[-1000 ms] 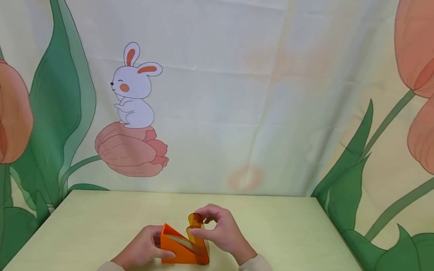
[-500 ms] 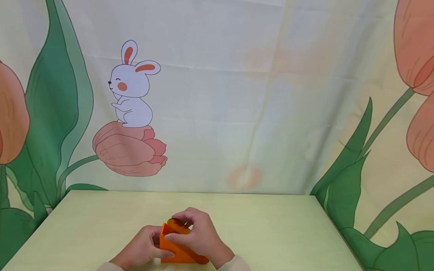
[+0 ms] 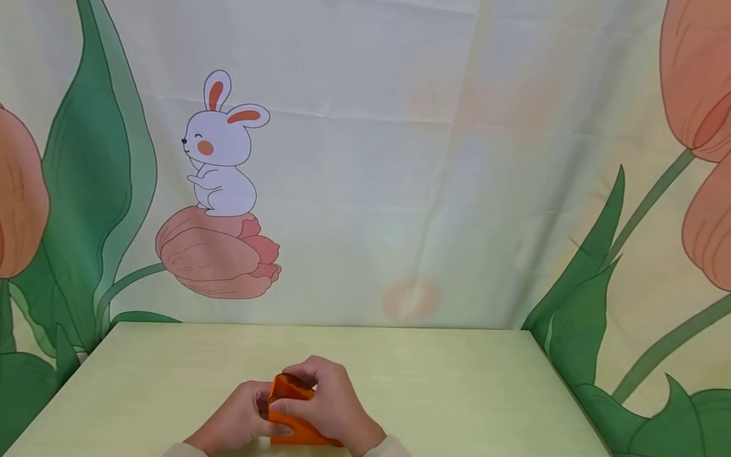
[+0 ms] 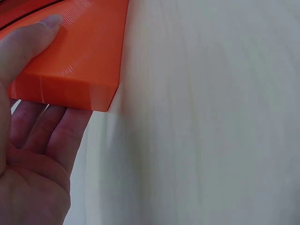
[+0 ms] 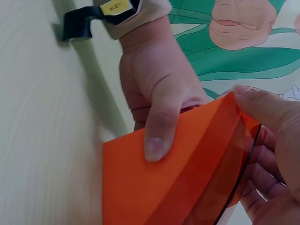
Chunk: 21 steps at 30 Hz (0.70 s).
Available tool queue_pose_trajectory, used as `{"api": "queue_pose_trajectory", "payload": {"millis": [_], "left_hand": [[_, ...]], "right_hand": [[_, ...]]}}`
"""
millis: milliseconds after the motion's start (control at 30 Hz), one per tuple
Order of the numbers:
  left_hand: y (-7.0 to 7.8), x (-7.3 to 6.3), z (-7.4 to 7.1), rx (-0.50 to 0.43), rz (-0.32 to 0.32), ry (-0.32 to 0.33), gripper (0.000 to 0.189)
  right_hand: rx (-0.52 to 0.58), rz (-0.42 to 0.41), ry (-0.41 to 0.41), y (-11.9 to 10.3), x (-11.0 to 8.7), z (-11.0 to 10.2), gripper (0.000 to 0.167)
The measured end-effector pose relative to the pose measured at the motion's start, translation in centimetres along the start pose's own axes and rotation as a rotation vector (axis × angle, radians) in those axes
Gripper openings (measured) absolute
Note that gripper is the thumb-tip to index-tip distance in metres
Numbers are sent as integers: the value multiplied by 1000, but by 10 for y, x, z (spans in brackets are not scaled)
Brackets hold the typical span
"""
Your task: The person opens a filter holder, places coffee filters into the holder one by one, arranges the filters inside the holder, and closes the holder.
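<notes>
An orange wedge-shaped box [image 3: 297, 433] with a see-through amber lid [image 3: 292, 383] stands on the table, the lid folded down over its sloping top. My left hand [image 3: 242, 414] grips the box at its left end, thumb flat on the near face and fingers behind, as the left wrist view also shows around the box's corner [image 4: 101, 86]. Over the top, my right hand [image 3: 337, 400] holds the lid with its thumb at the upper edge and its fingers curled round the far side. In the right wrist view the lid [image 5: 220, 187] lies along the slanting edge. The box's inside is mostly hidden.
The pale wooden table [image 3: 457, 393] extends around both hands. Behind it hangs a printed cloth [image 3: 354, 190] with tulips and a rabbit. A dark wrist device with a yellow label [image 5: 117, 6] sits at the left sleeve.
The amber lid, raised at the right a second ago with something beige showing in the box, has swung left and down onto it with my right hand. The left hand has kept its grip.
</notes>
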<state>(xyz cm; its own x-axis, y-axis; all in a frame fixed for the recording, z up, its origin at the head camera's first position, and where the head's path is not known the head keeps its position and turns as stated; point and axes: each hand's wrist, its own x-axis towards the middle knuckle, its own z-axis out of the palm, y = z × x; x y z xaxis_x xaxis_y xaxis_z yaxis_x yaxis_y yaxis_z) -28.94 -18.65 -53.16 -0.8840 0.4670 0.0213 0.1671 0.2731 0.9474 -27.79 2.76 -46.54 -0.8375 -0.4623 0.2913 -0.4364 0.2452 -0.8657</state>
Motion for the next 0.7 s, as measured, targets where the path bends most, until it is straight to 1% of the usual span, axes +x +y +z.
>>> {"api": "queue_pose_trajectory", "payload": {"millis": [233,433,700], "left_hand": [[3,1,1,21,-29,8,41],[7,0,1,20,-45,6,41],[11,1,2,14,-99,12,40]], "right_hand": [[5,-17,13,2,-1,1,35],[26,16,21,3,-2,2,34],[21,46,12,2,1,1,30]]}}
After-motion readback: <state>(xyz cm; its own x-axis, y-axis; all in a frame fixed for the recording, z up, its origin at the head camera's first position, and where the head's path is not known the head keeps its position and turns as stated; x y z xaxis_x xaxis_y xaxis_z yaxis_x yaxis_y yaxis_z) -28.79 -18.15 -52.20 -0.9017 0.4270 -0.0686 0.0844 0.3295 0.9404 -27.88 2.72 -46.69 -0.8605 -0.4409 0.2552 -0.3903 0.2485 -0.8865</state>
